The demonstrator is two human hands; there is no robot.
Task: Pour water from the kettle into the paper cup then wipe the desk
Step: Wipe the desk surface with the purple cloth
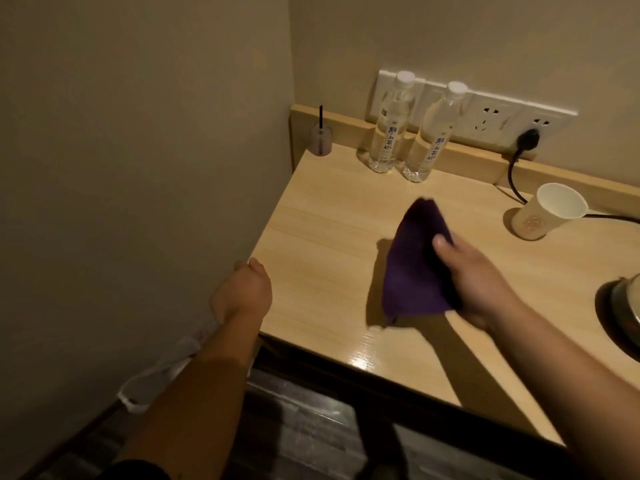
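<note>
Head view showed the right hand (479, 282) gripping the purple cloth (417, 268) above the desk (322, 230), left hand (244, 289) curled; flattening it first would have wiped better.

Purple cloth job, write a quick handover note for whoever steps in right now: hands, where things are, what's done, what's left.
Right hand: holds the purple cloth over the middle of the desk.
Left hand: empty, at the desk's left edge.
Paper cup: upright, back right, near the black cord; contents not visible.
Kettle: at the right edge, only partly in view.
Two water bottles stand at the back.
Pouring: cannot confirm. Left: wipe the desk.
</note>
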